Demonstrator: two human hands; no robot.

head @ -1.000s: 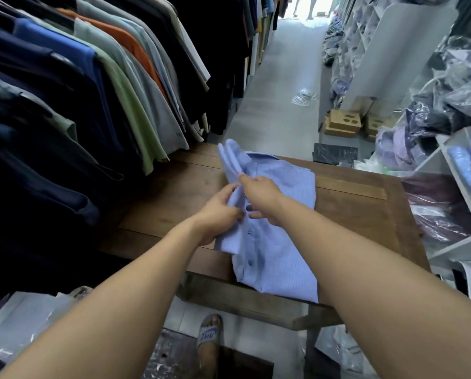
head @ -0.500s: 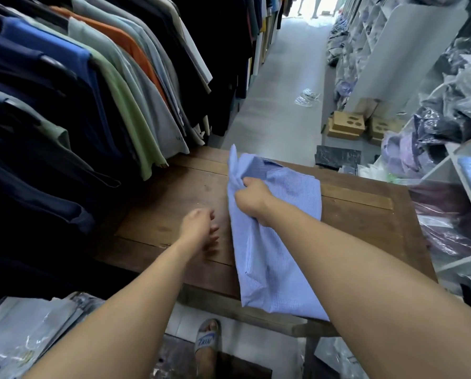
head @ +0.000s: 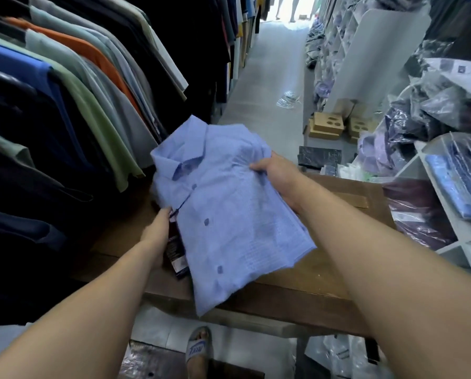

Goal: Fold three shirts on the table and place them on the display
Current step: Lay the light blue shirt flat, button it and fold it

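Observation:
A folded light blue button shirt [head: 228, 203] is held up above the wooden table [head: 324, 280], front side facing me, collar at the upper left and buttons running down its middle. My left hand [head: 157, 231] grips its left edge, fingers tucked under the cloth beside a dark hang tag [head: 175, 250]. My right hand [head: 276, 175] grips the right edge, thumb on top of the fabric. The shirt's lower end droops past the table's front edge.
A rack of hanging shirts [head: 86, 86] lines the left side, close to the table. White shelves [head: 458, 214] with bagged shirts stand on the right. An aisle [head: 269, 77] runs ahead, with cardboard boxes [head: 327, 125] on the floor. My sandalled foot [head: 198, 351] shows below.
The shirt lay back-up on the table with only my right hand bunching it. Now it is turned front-up and lifted, and my left hand has come off the table to take its left edge.

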